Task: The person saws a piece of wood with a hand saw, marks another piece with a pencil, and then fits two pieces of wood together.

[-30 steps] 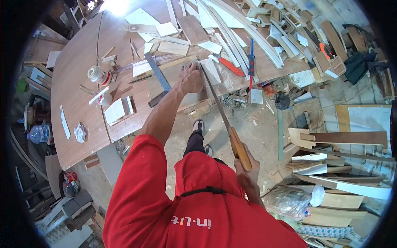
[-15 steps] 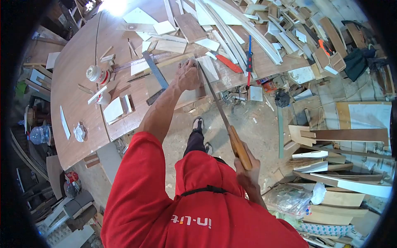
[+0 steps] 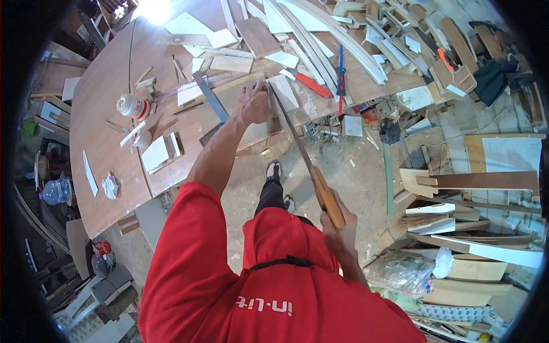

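Observation:
My right hand (image 3: 341, 226) is wrapped round the wooden handle (image 3: 327, 197) of a handsaw. The saw's long blade (image 3: 293, 129) runs up to the table's front edge, its tip beside my left hand (image 3: 255, 103). That left hand presses down on a flat board (image 3: 251, 134) at the edge, with fingers bent; whether they grip a small piece there is hidden. A metal square (image 3: 210, 98) lies left of it, and a white-faced offcut (image 3: 283, 93) lies right of the blade.
On the wooden table (image 3: 106, 148) are a white glue bottle (image 3: 129, 106), a red-handled tool (image 3: 312, 84), a blue and red tool (image 3: 341, 83), and long strips (image 3: 311, 43). Wood scraps (image 3: 394, 51) pile up at the back right. Planks (image 3: 486, 182) are stacked at the right.
The saw and my right hand have shifted slightly up and left. My left hand stays on the board, and the whole view has moved a little.

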The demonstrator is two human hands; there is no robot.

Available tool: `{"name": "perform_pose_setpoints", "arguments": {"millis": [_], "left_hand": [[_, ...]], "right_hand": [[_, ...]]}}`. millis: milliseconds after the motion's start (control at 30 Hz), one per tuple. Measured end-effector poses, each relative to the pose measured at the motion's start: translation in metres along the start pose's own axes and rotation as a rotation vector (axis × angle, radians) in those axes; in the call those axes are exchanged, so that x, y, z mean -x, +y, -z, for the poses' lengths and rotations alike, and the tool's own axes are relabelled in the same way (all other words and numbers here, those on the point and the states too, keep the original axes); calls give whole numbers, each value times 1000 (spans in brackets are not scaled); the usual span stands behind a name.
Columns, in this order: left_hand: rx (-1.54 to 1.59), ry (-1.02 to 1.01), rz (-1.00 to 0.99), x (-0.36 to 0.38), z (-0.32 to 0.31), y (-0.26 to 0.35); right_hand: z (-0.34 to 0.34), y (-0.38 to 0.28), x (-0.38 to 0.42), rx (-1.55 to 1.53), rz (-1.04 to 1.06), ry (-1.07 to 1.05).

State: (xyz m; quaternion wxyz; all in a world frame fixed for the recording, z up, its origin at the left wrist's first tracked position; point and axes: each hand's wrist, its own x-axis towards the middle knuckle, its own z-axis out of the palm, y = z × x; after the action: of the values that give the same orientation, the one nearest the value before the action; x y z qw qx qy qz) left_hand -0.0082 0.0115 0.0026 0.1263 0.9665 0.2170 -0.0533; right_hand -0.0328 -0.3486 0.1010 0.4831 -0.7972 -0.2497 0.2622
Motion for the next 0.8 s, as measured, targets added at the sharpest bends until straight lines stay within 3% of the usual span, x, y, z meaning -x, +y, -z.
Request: {"name": "perform_pose_setpoints", "arguments": {"millis": [267, 467, 633, 800], "left_hand": [[34, -38, 34, 3, -1, 1], [21, 57, 40, 2, -8, -2], [94, 21, 39, 7, -1, 2], [70, 36, 37, 4, -6, -1]], "right_hand": [[1, -4, -8, 33, 7, -10], [-4, -2, -12, 139, 70, 18], [5, -18, -12, 70, -152, -69], [14, -27, 0, 68, -170, -57]]}}
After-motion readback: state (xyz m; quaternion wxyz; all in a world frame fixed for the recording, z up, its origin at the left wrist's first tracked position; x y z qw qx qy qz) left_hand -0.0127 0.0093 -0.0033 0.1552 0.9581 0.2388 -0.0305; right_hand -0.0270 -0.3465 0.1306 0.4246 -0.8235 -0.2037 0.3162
